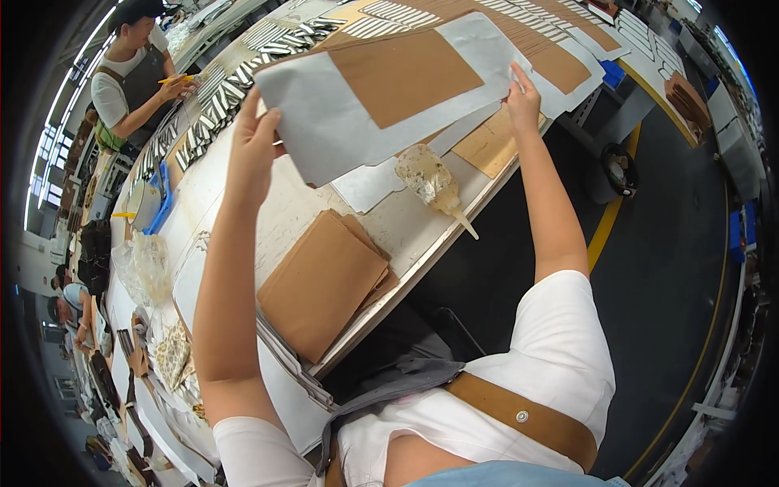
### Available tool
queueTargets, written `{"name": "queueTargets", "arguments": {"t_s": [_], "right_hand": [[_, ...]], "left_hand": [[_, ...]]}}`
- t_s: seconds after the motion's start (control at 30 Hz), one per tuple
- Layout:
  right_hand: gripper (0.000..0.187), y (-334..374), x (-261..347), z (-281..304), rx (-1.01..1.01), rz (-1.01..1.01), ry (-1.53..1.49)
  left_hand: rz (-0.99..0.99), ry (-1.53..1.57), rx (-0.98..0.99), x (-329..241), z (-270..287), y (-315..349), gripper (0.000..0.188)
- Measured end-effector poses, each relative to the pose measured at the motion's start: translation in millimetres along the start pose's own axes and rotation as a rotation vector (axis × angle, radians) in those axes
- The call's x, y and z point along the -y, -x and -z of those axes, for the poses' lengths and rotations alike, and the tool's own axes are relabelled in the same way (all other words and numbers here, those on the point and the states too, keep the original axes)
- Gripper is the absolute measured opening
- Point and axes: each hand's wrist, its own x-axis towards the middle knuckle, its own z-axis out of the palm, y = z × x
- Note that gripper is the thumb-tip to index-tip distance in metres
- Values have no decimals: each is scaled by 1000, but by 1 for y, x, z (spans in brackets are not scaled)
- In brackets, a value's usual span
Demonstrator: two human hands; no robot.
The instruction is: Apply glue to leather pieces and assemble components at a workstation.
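Between my two hands a large pale grey sheet (312,122) with a brown rectangular panel (406,71) on it is held up over the table. My left hand (258,142) grips its left edge, thumb on the face and fingers behind. At its right edge my right hand (522,99) pinches the sheet. Below the sheet a translucent glue bottle (428,177) with a long nozzle lies on the table near its edge. Closer to me sits a stack of brown rectangular boards (324,280).
Rows of black-and-white strips (231,93) cover the far side of the table (284,195). A co-worker (134,77) stands at the left holding something yellow. A crumpled plastic bag (142,264) and a white tub (144,204) lie on the left. A bin (613,174) stands on the floor at right.
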Motion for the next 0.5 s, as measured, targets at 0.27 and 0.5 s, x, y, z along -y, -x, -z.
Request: {"name": "queueTargets", "arguments": {"t_s": [0.27,0.5], "right_hand": [[44,3,10,37,12,-90,335],[43,-4,2,39,17,-34,387]], "left_hand": [[322,233,-61,63,-42,17,54],[383,291,-54,87,-39,30,51]]}}
